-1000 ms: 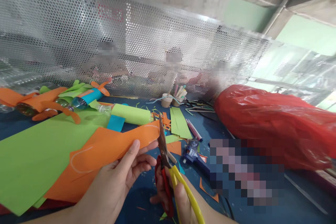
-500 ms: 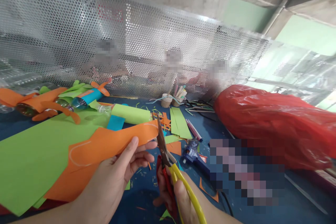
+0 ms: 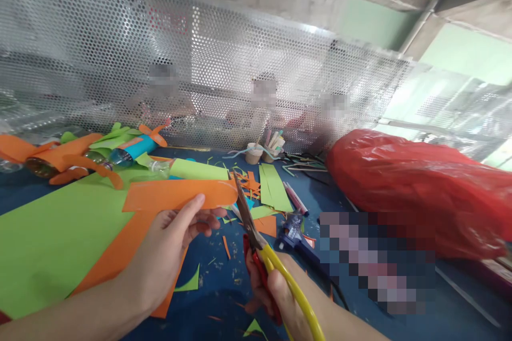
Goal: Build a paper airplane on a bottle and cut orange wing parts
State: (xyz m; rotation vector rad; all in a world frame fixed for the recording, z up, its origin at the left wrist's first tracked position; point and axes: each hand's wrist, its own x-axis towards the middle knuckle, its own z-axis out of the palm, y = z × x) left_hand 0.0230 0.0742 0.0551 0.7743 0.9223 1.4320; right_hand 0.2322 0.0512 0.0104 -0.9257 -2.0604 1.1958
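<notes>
My left hand (image 3: 168, 250) pinches an orange paper strip (image 3: 168, 194) between thumb and fingers and holds it nearly level. Its right end is rounded and lies against the blades of the scissors (image 3: 246, 213). Those scissors, one handle yellow and the other red, are gripped in my right hand (image 3: 290, 287), blades pointing up and slightly apart. Beneath my left forearm is a larger orange sheet (image 3: 116, 256), overlapping a big green sheet (image 3: 52, 245) on the blue table (image 3: 218, 309).
Several bottles wrapped in coloured paper, including a blue one (image 3: 134, 149), lie back left. Behind the scissors are green strips (image 3: 274, 186), a marker (image 3: 296, 200) and a blue glue gun (image 3: 298, 237). A red plastic bag (image 3: 408, 186) bulges at right. Perforated metal screen (image 3: 224, 64) stands behind.
The orange strip has turned from a slant to nearly level, and its left part has swung up off the orange sheet. Scissors and right hand have shifted slightly right.
</notes>
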